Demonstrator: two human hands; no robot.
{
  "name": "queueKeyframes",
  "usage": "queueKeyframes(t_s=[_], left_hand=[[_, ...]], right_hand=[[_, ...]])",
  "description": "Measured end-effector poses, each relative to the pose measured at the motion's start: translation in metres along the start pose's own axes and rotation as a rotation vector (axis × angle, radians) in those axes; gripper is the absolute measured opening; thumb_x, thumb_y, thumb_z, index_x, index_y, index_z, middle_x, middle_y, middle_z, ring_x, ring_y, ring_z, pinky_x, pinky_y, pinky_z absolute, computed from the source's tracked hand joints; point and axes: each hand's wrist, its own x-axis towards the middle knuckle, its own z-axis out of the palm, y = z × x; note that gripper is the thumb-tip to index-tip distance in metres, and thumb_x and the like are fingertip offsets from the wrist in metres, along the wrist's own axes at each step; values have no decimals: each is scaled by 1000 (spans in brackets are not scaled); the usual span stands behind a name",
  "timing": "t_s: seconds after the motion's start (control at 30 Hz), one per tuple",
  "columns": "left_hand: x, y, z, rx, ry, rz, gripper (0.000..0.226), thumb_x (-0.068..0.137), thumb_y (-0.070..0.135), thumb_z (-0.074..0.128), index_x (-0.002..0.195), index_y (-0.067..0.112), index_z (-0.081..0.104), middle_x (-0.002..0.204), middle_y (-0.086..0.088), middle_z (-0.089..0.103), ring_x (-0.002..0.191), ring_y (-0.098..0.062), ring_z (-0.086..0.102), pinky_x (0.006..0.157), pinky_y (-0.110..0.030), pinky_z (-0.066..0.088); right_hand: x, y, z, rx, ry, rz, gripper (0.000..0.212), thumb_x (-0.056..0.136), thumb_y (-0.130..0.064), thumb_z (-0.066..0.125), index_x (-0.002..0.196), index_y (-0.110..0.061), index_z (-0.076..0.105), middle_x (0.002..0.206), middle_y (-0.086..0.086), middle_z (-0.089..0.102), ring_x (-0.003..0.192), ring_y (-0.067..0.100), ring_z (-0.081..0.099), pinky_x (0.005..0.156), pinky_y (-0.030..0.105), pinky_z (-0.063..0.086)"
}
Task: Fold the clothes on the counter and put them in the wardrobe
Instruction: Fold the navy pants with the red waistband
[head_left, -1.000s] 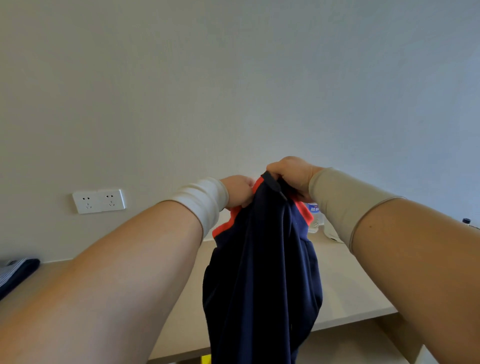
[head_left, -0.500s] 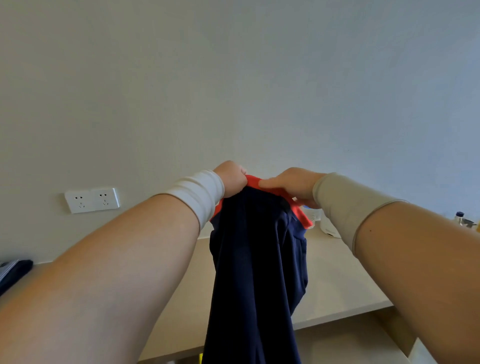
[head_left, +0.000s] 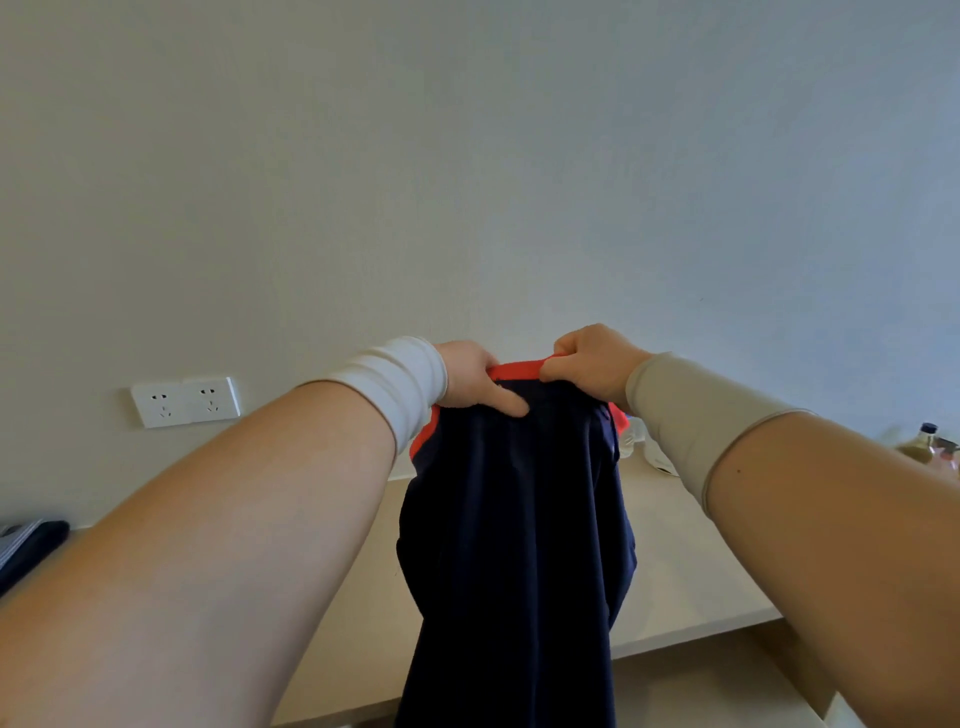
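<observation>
Both forearms fill the near field, each wearing a wrist sleeve, and between them one dark navy garment (head_left: 514, 561) hangs straight down from the hands in front of the counter (head_left: 691, 577), long axis vertical, lower end running out of the bottom of the view so its length can't be told. Key relation — the garment hangs directly below both hands, its red band (head_left: 517, 370) stretched roughly level between them at the top, neither hand clearly nearer. The left hand (head_left: 470, 376) pinches the band's left end, fingers curled over the edge, thumb laid forward across the navy fabric; the right hand (head_left: 592, 364) grips the right end, fingers folded over the red trim. Judging from this, the fold hasn't begun and the next move probably means lowering it flat onto the counter — risk is the bunched fabric landing twisted. Counts: two hands, one held garment, one more dark folded item (head_left: 31, 545) at the counter's far left edge, possibly clothing. Farther right, one clear bottle (head_left: 626, 441) behind the garment and blurred bottles (head_left: 930, 444), count unclear. On the wall, two sockets (head_left: 185, 401). No wardrobe in view.
</observation>
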Motion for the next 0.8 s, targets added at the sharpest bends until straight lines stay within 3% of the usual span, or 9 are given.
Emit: queueKeyframes(t_s=[0.1, 0.2, 0.27, 0.37, 0.47, 0.53, 0.67, 0.8], left_hand=[[-1, 0, -6, 88, -36, -5, 7, 83, 27, 67, 81, 28, 61, 83, 5, 63, 84, -19, 61, 81, -31, 48], [4, -1, -4, 165, 23, -16, 19, 85, 12, 60, 75, 28, 58, 76, 5, 56, 76, -18, 54, 73, -29, 43], [8, 1, -1, 202, 75, -36, 20, 86, 9, 56, 76, 26, 59, 76, 3, 57, 73, -19, 55, 71, -30, 45], [11, 8, 3, 176, 65, 9, 20, 83, 6, 53, 77, 23, 61, 77, 1, 58, 75, -21, 56, 71, -31, 46], [10, 13, 2, 131, 19, 57, 23, 82, 2, 52, 90, 20, 64, 83, 1, 60, 80, -20, 57, 72, -30, 47], [12, 14, 2, 187, 42, 67, 24, 83, 2, 49, 82, 23, 61, 80, 2, 60, 78, -20, 58, 71, -30, 49], [16, 8, 5, 385, 212, 53, 24, 86, 5, 46, 77, 24, 58, 74, 4, 57, 72, -21, 57, 63, -29, 42], [21, -21, 8, 181, 505, -16, 26, 79, -2, 43, 68, 20, 51, 66, 2, 51, 71, -25, 54, 63, -29, 37]], right_hand=[[4, 8, 4, 35, 26, -22, 16, 81, -27, 70, 75, -16, 59, 79, 1, 60, 77, 19, 58, 68, 28, 48], [5, 7, 2, -4, -161, 62, 31, 74, -47, 76, 94, -23, 72, 95, 2, 71, 90, 20, 67, 88, 37, 53], [7, 4, 5, -9, -259, 82, 31, 73, -45, 77, 93, -21, 76, 93, 6, 74, 90, 24, 70, 93, 42, 54], [11, -1, 10, 66, -208, 43, 28, 71, -38, 80, 90, -18, 77, 89, 7, 75, 88, 25, 71, 91, 43, 55], [14, -3, 13, 128, -170, 5, 24, 70, -37, 82, 78, -15, 75, 79, 5, 73, 79, 23, 70, 83, 38, 58], [16, -3, 14, 151, -180, 6, 24, 71, -36, 82, 70, -14, 70, 74, 6, 70, 72, 23, 66, 78, 37, 58], [15, 6, 12, 37, -328, 66, 22, 73, -35, 80, 79, -16, 73, 83, 4, 74, 82, 26, 69, 84, 38, 55], [6, 21, 5, -294, -520, 212, 37, 76, -33, 79, 108, -17, 71, 109, 5, 71, 107, 26, 65, 96, 48, 51]])
